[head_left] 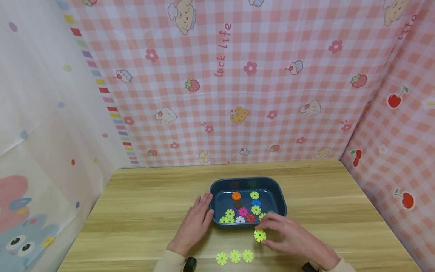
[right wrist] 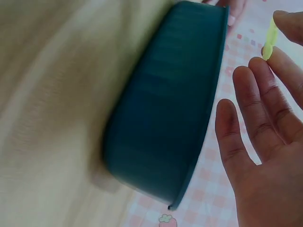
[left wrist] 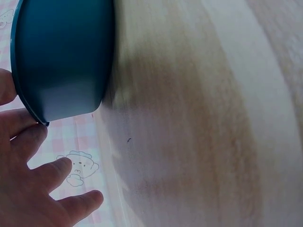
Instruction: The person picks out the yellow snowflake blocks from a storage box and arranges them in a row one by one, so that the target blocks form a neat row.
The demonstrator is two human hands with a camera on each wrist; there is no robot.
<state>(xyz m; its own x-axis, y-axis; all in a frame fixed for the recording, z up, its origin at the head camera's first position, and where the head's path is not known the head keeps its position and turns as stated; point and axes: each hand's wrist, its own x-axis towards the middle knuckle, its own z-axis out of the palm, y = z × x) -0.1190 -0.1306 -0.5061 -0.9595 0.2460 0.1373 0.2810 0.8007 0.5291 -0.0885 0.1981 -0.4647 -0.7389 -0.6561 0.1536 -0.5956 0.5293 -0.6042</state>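
beyond three yellow-green notched plastic discs (head_left: 235, 254) on the wooden table (head_left: 136, 226), a matching disc (head_left: 260, 238), best held lightly, is edge-pinched by the right hand's (head_left: 289, 235) fingers just before the dark-blue rectangular tray (head_left: 221, 200), touched by the left hand's (head_left: 193, 226) extended fingers.

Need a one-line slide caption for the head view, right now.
Left hand touching the dark blue bin, right hand pinching a yellow-green notched disc near three matching discs in a row.
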